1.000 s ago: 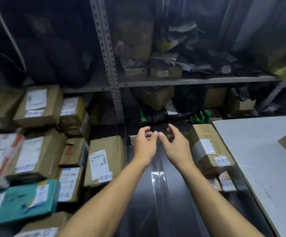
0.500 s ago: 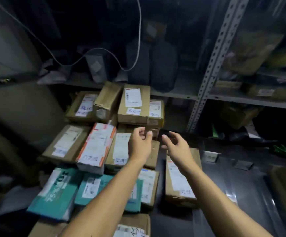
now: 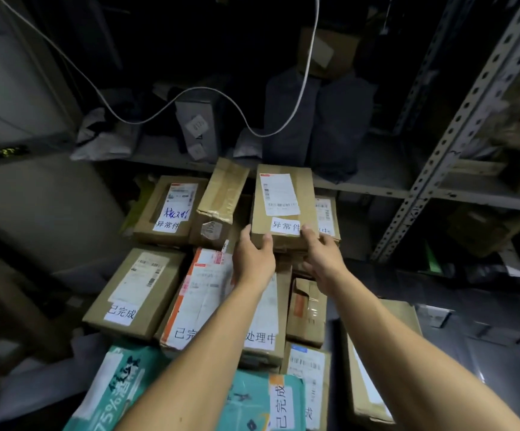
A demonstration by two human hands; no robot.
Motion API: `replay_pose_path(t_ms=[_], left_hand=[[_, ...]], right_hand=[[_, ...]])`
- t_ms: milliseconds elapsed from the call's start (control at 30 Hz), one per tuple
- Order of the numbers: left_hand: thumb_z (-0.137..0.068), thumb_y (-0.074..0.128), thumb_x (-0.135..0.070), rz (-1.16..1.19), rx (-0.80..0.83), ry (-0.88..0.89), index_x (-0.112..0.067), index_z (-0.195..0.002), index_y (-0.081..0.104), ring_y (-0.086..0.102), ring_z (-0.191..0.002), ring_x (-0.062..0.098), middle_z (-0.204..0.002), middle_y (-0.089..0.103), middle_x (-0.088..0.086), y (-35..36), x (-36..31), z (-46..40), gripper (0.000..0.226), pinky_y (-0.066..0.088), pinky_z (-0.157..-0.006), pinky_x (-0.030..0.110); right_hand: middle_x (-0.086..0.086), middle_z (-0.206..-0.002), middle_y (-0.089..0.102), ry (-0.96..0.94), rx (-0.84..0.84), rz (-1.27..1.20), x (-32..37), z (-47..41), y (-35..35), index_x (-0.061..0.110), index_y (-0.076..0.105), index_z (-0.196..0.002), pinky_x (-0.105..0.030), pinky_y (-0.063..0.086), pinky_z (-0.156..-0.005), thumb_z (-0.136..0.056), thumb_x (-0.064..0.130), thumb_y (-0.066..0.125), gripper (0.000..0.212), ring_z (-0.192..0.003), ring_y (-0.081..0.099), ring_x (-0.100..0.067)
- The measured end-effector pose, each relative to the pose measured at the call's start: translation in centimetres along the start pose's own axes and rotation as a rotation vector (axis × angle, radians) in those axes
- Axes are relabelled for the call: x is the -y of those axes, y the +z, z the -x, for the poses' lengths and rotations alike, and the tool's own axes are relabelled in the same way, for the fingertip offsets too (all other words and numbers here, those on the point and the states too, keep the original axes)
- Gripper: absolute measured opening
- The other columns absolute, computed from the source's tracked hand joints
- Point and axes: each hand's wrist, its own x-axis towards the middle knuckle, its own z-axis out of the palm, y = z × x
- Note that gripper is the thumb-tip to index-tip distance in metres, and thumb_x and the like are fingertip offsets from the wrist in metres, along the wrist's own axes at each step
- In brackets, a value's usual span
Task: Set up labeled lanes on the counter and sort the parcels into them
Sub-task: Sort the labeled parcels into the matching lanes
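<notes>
Both my arms reach forward over a heap of parcels. My left hand (image 3: 254, 255) takes the near left corner of a brown cardboard box (image 3: 283, 202), thumb curled onto its front edge. My right hand (image 3: 322, 253) grips the near right corner of the same box, with fingertips (image 3: 307, 229) on the top face beside its white tag. That tag reads 异常件; a printed shipping label lies above it on the lid. The box sits on top of other cartons at the far middle of the heap, just below a grey metal shelf (image 3: 376, 189).

To its left a taped carton (image 3: 221, 197) leans tilted, and further left lies a second box tagged 异常件 (image 3: 171, 209), with blue handwriting on it. Nearer me, left of my arms, a flat carton tagged 已完成 (image 3: 136, 290) lies beside an orange-edged parcel (image 3: 198, 293). A carton tagged 处理中 (image 3: 263, 325) shows between my forearms. Teal soft packages (image 3: 115, 387) lie nearest me. A white cable (image 3: 190, 91) hangs in loops above the shelf, and a perforated steel upright (image 3: 457, 129) stands at right.
</notes>
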Motion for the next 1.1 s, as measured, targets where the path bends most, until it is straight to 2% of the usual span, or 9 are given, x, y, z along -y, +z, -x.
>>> replay_pose_path(t_ms=[100, 167, 233, 333, 500, 633, 800, 933, 1100], left_hand=[[-0.1, 0.052, -0.038, 0.008, -0.014, 0.013, -0.024, -0.14, 0.044, 0.057, -0.113, 0.02, -0.132, 0.059, 0.0, 0.2, 0.3, 0.8, 0.042, 0.049, -0.094, 0.039], [-0.099, 0.054, -0.039, 0.068, -0.027, 0.029, -0.023, -0.13, 0.049, 0.057, -0.098, 0.012, -0.12, 0.061, -0.002, 0.2, 0.6, 1.9, 0.035, 0.047, -0.081, 0.03], [-0.097, 0.056, -0.042, 0.127, -0.036, 0.043, -0.025, -0.12, 0.051, 0.055, -0.09, 0.003, -0.114, 0.062, -0.004, 0.4, 0.8, 3.2, 0.029, 0.044, -0.073, 0.024], [-0.095, 0.061, -0.042, 0.186, 0.048, 0.013, -0.026, -0.126, 0.049, 0.056, -0.094, 0.0, -0.115, 0.06, -0.008, 1.5, 0.9, 5.7, 0.037, 0.043, -0.072, 0.02], [-0.089, 0.072, -0.031, 0.315, 0.323, -0.089, -0.023, -0.138, 0.047, 0.065, -0.111, 0.011, -0.123, 0.069, -0.002, 4.4, 1.4, 10.6, 0.056, 0.052, -0.098, 0.032], [-0.09, 0.071, -0.023, 0.334, 0.393, -0.103, -0.028, -0.127, 0.048, 0.067, -0.102, 0.006, -0.115, 0.07, -0.004, 6.8, 1.6, 15.4, 0.043, 0.053, -0.07, 0.013], [-0.089, 0.073, -0.02, 0.384, 0.372, -0.155, -0.02, -0.13, 0.054, 0.072, -0.099, 0.012, -0.115, 0.073, 0.004, 10.3, 3.4, 20.9, 0.045, 0.056, -0.071, 0.02], [-0.086, 0.076, -0.028, 0.39, 0.358, -0.202, -0.02, -0.138, 0.051, 0.073, -0.098, 0.019, -0.108, 0.076, 0.005, 11.8, 4.6, 24.1, 0.059, 0.058, -0.085, 0.037], [-0.086, 0.075, -0.031, 0.365, 0.352, -0.215, -0.019, -0.138, 0.053, 0.074, -0.098, 0.021, -0.11, 0.075, 0.007, 12.1, 4.8, 25.9, 0.058, 0.058, -0.09, 0.043]], right_hand=[[-0.005, -0.119, 0.069, -0.045, -0.063, -0.073, -0.1, 0.6, -0.5, 0.015, 0.056, -0.127, -0.023, 0.053, -0.065, -0.092, 0.038, 0.066, 0.043, -0.1, 0.068, -0.016], [-0.009, -0.115, 0.07, -0.066, -0.088, -0.117, -0.1, 1.7, -1.5, 0.012, 0.058, -0.121, -0.028, 0.057, -0.067, -0.089, 0.034, 0.069, 0.041, -0.093, 0.07, -0.017], [-0.011, -0.113, 0.071, -0.087, -0.112, -0.145, -0.2, 3.3, -3.1, 0.009, 0.059, -0.119, -0.038, 0.061, -0.083, -0.088, 0.03, 0.071, 0.039, -0.096, 0.072, -0.022], [-0.011, -0.107, 0.073, -0.125, -0.122, -0.192, -0.6, 6.9, -6.0, 0.009, 0.061, -0.113, -0.035, 0.06, -0.082, -0.09, 0.023, 0.07, 0.029, -0.097, 0.073, -0.022], [0.002, -0.088, 0.074, -0.129, -0.136, -0.229, -2.3, 13.1, -12.1, 0.014, 0.059, -0.112, -0.026, 0.053, -0.078, -0.095, 0.021, 0.064, 0.02, -0.087, 0.069, -0.013], [0.0, -0.098, 0.077, -0.108, -0.15, -0.224, -4.8, 16.2, -17.8, 0.015, 0.06, -0.115, -0.032, 0.055, -0.085, -0.094, 0.026, 0.065, 0.024, -0.102, 0.072, -0.018], [-0.003, -0.113, 0.074, -0.024, -0.119, -0.255, -7.3, 19.1, -23.3, 0.022, 0.057, -0.122, -0.035, 0.056, -0.086, -0.092, 0.034, 0.067, 0.034, -0.104, 0.072, -0.024], [-0.004, -0.116, 0.073, 0.016, -0.069, -0.285, -8.3, 21.5, -26.3, 0.022, 0.053, -0.13, -0.025, 0.057, -0.074, -0.095, 0.032, 0.064, 0.038, -0.101, 0.073, -0.024], [-0.003, -0.109, 0.076, 0.022, -0.053, -0.266, -8.9, 23.4, -28.0, 0.022, 0.057, -0.124, -0.023, 0.055, -0.072, -0.097, 0.029, 0.062, 0.029, -0.094, 0.074, -0.017]])
